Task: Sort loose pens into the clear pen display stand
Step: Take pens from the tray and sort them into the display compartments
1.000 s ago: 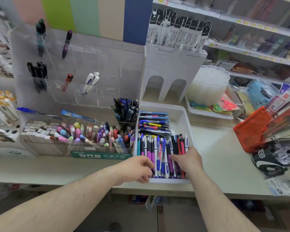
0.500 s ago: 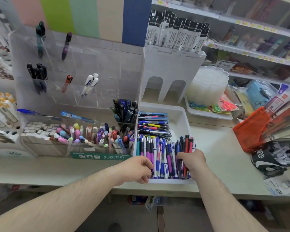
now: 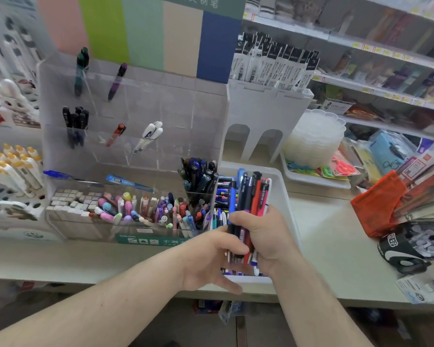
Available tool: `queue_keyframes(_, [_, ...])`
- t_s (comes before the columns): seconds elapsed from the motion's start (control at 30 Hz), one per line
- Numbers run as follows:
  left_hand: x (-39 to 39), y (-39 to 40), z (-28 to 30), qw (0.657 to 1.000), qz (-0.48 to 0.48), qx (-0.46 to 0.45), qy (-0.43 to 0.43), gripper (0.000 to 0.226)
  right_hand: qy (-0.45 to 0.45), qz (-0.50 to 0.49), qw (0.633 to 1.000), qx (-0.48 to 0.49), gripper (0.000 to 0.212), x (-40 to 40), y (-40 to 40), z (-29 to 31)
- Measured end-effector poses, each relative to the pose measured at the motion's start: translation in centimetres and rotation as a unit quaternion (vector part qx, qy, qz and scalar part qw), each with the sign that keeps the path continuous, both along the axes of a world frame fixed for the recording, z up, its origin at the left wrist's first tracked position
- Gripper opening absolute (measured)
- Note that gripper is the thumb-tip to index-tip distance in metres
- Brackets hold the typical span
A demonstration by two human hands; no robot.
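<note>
My right hand (image 3: 268, 236) grips a bundle of pens (image 3: 248, 196), blue, black and red, lifted upright above the white tray (image 3: 283, 181). Beside it, my left hand (image 3: 208, 259) touches the lower ends of the bundle with its fingers. More loose pens (image 3: 222, 194) lie in the tray behind the hands. The clear pen display stand (image 3: 176, 121) rises to the left. A few pens stand in its tiered slots: a green pen (image 3: 80, 68), a purple pen (image 3: 117, 81), black pens (image 3: 75, 123), a red pen (image 3: 115, 135) and white pens (image 3: 148, 136).
The stand's lower bins hold erasers (image 3: 70, 201), pastel correction tapes and dark pens (image 3: 198, 176). A white holder of boxed refills (image 3: 273, 63) stands behind the tray. Stacked clear dishes (image 3: 313, 139), an orange pouch (image 3: 376, 204) and shelves fill the right. The counter edge runs along the front.
My right hand closed around a bundle of pens and lifted it out of the tray. My left hand moved right to touch the bundle's lower ends.
</note>
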State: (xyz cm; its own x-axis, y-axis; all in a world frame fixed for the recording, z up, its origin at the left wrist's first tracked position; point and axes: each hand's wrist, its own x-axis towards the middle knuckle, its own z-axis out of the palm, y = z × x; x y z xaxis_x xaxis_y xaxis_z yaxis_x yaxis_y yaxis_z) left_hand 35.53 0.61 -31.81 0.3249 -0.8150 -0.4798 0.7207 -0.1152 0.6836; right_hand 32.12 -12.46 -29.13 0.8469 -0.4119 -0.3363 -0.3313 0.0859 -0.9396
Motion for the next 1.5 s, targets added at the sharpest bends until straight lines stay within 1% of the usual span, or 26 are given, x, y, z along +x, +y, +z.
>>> queue_keyframes(0.07, [0.3, 1.4, 1.4, 0.998, 0.046, -0.040, 0.012, 0.047, -0.024, 0.023, 0.999, -0.022, 0.022, 0.8, 2.2, 0.8])
queue_keyframes(0.13, [1.0, 3.0, 2.5, 0.995, 0.080, -0.058, 0.016, 0.044, -0.055, 0.037, 0.997, -0.041, 0.021, 1.8, 4.4, 1.2])
queue_keyframes(0.23, [2.1, 5.5, 3.1, 0.992, 0.116, -0.042, -0.010, 0.051, -0.074, 0.055, 0.994, -0.061, 0.024, 3.3, 7.5, 1.5])
queue_keyframes(0.3, [2.7, 7.2, 3.4, 0.990, 0.133, -0.016, -0.041, 0.049, -0.086, 0.066, 0.992, -0.064, 0.024, 4.3, 9.3, 1.7])
queue_keyframes(0.4, [3.7, 9.9, 3.9, 0.987, 0.137, 0.011, -0.081, 0.050, -0.090, 0.090, 0.989, -0.075, 0.026, 5.7, 11.9, 2.0])
queue_keyframes(0.53, [5.3, 13.4, 3.7, 0.988, 0.139, 0.006, -0.070, 0.055, -0.093, 0.115, 0.984, -0.097, 0.035, 7.3, 15.2, 2.2])
queue_keyframes(0.6, [5.9, 14.8, 3.7, 0.988, 0.133, 0.005, -0.080, 0.054, -0.089, 0.115, 0.983, -0.111, 0.031, 7.9, 16.7, 2.2])
queue_keyframes(0.67, [6.4, 16.0, 3.7, 0.987, 0.136, 0.008, -0.091, 0.055, -0.082, 0.110, 0.982, -0.129, 0.022, 8.4, 18.1, 2.2])
queue_keyframes(0.73, [6.8, 17.2, 3.5, 0.985, 0.144, 0.013, -0.095, 0.057, -0.077, 0.114, 0.979, -0.150, 0.020, 8.7, 19.3, 2.3])
queue_keyframes(0.8, [7.2, 18.4, 3.5, 0.984, 0.140, 0.017, -0.105, 0.056, -0.070, 0.127, 0.974, -0.175, 0.022, 9.0, 20.2, 2.4])
queue_keyframes(0.9, [7.9, 20.0, 3.1, 0.983, 0.130, 0.030, -0.125, 0.051, -0.054, 0.149, 0.957, -0.243, 0.026, 9.6, 21.6, 1.9])
queue_keyframes(1.0, [8.1, 21.1, 2.7, 0.982, 0.128, 0.028, -0.139, 0.045, -0.042, 0.145, 0.946, -0.286, 0.038, 10.1, 23.0, 1.6])
queue_keyframes(1.1, [8.4, 22.1, 2.7, 0.981, 0.117, 0.005, -0.154, 0.039, -0.047, 0.162, 0.945, -0.279, 0.038, 10.2, 24.0, 1.9])
queue_keyframes(1.2, [8.8, 22.9, 2.7, 0.982, 0.100, -0.024, -0.159, 0.044, -0.059, 0.184, 0.946, -0.259, 0.035, 10.0, 24.3, 2.3])
queue_keyframes(1.33, [9.6, 23.6, 2.4, 0.983, 0.089, -0.050, -0.151, 0.032, -0.102, 0.223, 0.949, -0.196, 0.007, 9.7, 24.2, 3.1])
queue_keyframes(1.37, [9.9, 23.7, 2.3, 0.983, 0.087, -0.053, -0.150, 0.028, -0.119, 0.221, 0.951, -0.181, 0.013, 9.9, 24.0, 3.3])
queue_keyframes(1.43, [10.3, 23.9, 2.2, 0.984, 0.078, -0.063, -0.149, 0.022, -0.160, 0.187, 0.954, -0.171, 0.035, 10.4, 23.3, 3.6])
queue_keyframes(1.5, [10.6, 24.1, 2.1, 0.984, 0.069, -0.070, -0.151, 0.024, -0.199, 0.149, 0.953, -0.173, 0.053, 10.9, 22.6, 3.9])
